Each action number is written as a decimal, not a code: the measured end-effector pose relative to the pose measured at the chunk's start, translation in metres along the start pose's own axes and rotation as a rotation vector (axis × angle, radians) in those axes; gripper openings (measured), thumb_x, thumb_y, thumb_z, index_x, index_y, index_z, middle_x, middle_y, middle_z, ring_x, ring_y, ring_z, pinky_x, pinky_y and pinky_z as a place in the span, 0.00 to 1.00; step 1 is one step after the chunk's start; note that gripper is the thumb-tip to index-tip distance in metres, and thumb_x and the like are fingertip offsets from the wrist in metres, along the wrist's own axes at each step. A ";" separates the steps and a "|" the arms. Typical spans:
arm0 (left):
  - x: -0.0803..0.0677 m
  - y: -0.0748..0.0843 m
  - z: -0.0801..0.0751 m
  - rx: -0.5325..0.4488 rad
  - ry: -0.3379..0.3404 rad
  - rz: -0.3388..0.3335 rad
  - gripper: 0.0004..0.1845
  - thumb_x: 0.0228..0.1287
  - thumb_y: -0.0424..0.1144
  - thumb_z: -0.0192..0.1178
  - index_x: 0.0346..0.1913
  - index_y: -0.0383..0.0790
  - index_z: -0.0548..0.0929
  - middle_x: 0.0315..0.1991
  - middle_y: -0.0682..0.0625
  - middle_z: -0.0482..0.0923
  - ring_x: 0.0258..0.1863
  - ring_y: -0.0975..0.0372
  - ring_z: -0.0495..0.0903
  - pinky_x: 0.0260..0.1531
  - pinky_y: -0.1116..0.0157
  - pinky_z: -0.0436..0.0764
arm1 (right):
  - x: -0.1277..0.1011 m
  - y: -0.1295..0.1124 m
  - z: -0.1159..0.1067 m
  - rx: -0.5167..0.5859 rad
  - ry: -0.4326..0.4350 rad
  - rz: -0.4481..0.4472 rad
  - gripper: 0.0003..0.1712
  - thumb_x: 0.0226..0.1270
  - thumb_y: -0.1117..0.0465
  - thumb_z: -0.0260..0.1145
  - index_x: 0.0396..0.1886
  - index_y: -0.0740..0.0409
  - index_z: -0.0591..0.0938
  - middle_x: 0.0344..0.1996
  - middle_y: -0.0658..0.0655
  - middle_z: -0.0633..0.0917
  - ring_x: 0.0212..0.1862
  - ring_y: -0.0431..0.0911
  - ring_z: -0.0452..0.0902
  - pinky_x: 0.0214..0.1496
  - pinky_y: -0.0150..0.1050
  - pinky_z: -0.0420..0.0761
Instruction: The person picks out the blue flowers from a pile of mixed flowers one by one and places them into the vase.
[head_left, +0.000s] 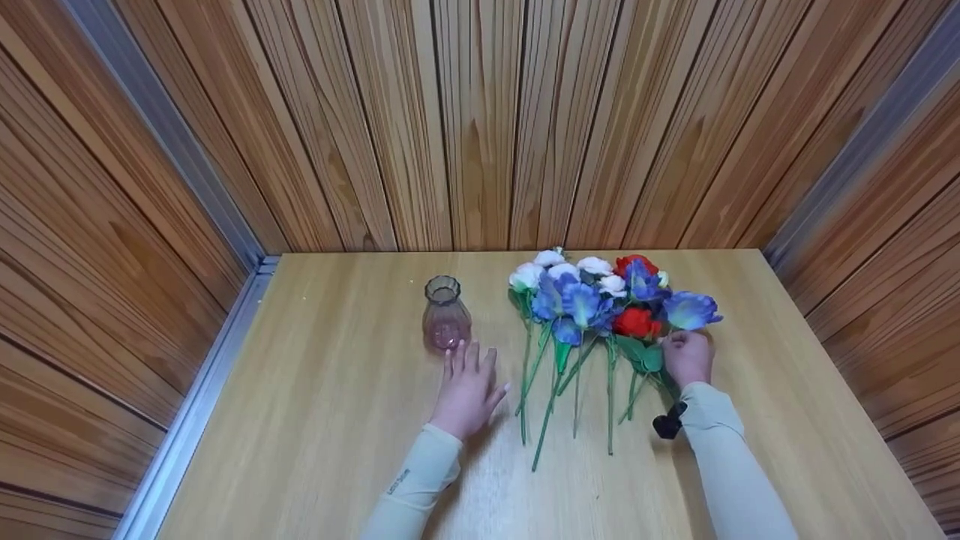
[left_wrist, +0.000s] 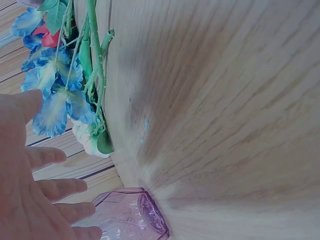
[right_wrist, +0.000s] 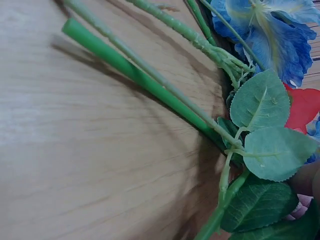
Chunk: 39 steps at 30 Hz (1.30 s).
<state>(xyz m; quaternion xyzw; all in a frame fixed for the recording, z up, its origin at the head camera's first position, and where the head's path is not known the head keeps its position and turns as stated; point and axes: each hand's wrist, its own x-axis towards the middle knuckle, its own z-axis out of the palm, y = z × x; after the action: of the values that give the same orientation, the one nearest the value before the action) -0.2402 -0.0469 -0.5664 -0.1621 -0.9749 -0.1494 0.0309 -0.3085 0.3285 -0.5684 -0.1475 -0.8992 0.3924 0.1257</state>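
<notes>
A vase (head_left: 446, 319) of tinted glass, smoky at the neck and pink below, stands upright on the table. My left hand (head_left: 465, 394) is spread with straight fingers, its fingertips at the vase's base; contact is unclear. In the left wrist view the pink base (left_wrist: 132, 215) shows beyond those fingers. At the right side of a bunch of artificial flowers, my right hand (head_left: 688, 358) has curled fingers and pinches a blue flower (head_left: 690, 309) just below its bloom. Green leaves (right_wrist: 267, 150) largely hide its fingers in the right wrist view.
White flowers (head_left: 561, 271), blue flowers (head_left: 577, 300) and red flowers (head_left: 636, 322) lie together, blooms toward the back wall and green stems (head_left: 551, 412) toward me. Wood-panelled walls (head_left: 480, 127) enclose the table (head_left: 322, 420) at the back and both sides.
</notes>
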 end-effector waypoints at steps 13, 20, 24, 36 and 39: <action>0.000 0.002 0.000 0.002 -0.015 0.008 0.35 0.70 0.58 0.49 0.72 0.41 0.61 0.71 0.34 0.55 0.70 0.39 0.48 0.67 0.42 0.46 | -0.007 -0.017 -0.007 0.026 0.069 0.041 0.10 0.62 0.62 0.65 0.35 0.67 0.85 0.29 0.59 0.86 0.28 0.39 0.76 0.33 0.33 0.73; -0.001 0.002 0.001 0.030 0.012 0.028 0.35 0.70 0.60 0.47 0.71 0.40 0.63 0.70 0.33 0.56 0.70 0.39 0.49 0.67 0.41 0.47 | -0.012 -0.030 -0.013 0.167 0.005 0.088 0.13 0.66 0.60 0.64 0.44 0.67 0.82 0.36 0.63 0.87 0.32 0.45 0.83 0.29 0.27 0.78; -0.001 0.002 0.001 0.021 0.010 0.027 0.35 0.70 0.59 0.47 0.71 0.40 0.63 0.70 0.33 0.56 0.70 0.39 0.49 0.67 0.41 0.47 | -0.013 -0.036 -0.014 0.188 -0.014 0.087 0.14 0.67 0.59 0.63 0.46 0.65 0.81 0.38 0.63 0.86 0.35 0.47 0.82 0.31 0.27 0.79; -0.002 0.004 0.000 0.006 0.021 0.027 0.34 0.70 0.57 0.49 0.71 0.40 0.63 0.70 0.33 0.56 0.70 0.38 0.49 0.66 0.41 0.48 | -0.018 -0.043 -0.015 0.312 -0.075 0.069 0.15 0.67 0.60 0.64 0.48 0.67 0.80 0.38 0.65 0.85 0.37 0.54 0.84 0.35 0.31 0.82; -0.002 0.005 -0.001 0.009 0.019 0.030 0.34 0.70 0.57 0.49 0.71 0.40 0.63 0.70 0.33 0.56 0.70 0.38 0.49 0.67 0.42 0.47 | -0.019 -0.043 -0.015 0.317 -0.071 0.062 0.15 0.67 0.60 0.64 0.47 0.66 0.80 0.37 0.64 0.85 0.38 0.55 0.84 0.34 0.31 0.82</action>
<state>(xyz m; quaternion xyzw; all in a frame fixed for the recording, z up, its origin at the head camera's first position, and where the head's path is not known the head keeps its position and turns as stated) -0.2364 -0.0435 -0.5646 -0.1752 -0.9727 -0.1458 0.0432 -0.2928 0.3038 -0.5285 -0.1395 -0.8249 0.5379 0.1034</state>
